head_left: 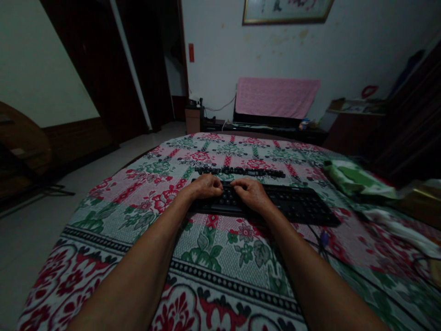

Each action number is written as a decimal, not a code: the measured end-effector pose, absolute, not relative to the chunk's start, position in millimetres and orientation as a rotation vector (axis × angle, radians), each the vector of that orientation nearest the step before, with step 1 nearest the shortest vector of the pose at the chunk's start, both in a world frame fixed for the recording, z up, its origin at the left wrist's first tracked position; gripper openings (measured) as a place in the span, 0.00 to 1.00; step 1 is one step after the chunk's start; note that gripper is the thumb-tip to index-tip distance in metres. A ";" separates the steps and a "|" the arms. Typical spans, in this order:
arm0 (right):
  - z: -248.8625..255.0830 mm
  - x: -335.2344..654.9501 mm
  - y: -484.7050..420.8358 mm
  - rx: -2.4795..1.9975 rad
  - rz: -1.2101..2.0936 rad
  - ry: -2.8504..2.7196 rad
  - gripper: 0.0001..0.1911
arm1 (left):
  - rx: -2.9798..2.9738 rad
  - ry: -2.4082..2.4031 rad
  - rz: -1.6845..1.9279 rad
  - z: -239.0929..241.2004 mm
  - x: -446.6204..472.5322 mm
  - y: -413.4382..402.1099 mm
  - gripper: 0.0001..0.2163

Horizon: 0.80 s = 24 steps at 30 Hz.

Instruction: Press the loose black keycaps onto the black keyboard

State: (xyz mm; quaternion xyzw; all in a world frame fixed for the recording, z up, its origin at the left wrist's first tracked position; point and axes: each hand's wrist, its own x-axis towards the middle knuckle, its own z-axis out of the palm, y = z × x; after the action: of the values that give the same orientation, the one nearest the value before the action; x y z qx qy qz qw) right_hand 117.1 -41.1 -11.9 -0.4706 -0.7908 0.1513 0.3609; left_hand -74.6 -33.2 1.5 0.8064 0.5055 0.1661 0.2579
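A black computer keyboard (pixel 299 206) lies flat on the patterned tablecloth in front of me. My left hand (pixel 207 186) is over its left part, fingers curled in and thumb against them. My right hand (pixel 252 193) rests over the middle of the board, with thumb and index finger brought together near the upper keys. Whatever either hand pinches is too small or hidden to make out. Just behind the keyboard runs a loose row of small black keycaps (pixel 237 171). A long space bar (pixel 225 208) shows along the keyboard's near edge.
A black cable with a purple plug (pixel 324 238) lies right of my right forearm. Farther right are a green and white packet (pixel 360 179) and a crumpled white wrapper (pixel 403 230). Beyond the table, a pink cloth (pixel 277 97) covers a screen by the wall.
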 end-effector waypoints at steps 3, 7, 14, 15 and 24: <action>-11.0 113.2 -44.3 -1.150 0.355 -2.138 0.11 | 2.172 1.341 0.465 2.9 -75.8 -33.8 0.13; -11.5 107.5 -45.6 -1.117 0.278 -2.281 0.11 | 2.162 1.319 0.458 4.7 -77.6 -33.8 0.13; -7.1 102.0 -46.5 -1.254 0.245 -2.333 0.11 | 2.225 1.319 0.397 7.8 -78.4 -33.8 0.13; -6.4 101.8 -46.6 -1.261 0.249 -2.331 0.11 | 2.237 1.330 0.397 8.1 -78.4 -33.9 0.13; -6.3 100.8 -42.3 -1.251 0.239 -2.401 0.13 | 2.191 1.288 0.446 3.1 -81.5 -29.8 0.13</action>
State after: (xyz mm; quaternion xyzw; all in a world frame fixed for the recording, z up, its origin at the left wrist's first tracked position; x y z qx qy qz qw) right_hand 100.8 -42.3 -6.3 -0.4501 -0.8636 0.0861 0.2102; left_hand -81.5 -29.8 3.1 0.8159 0.4796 0.1663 0.2768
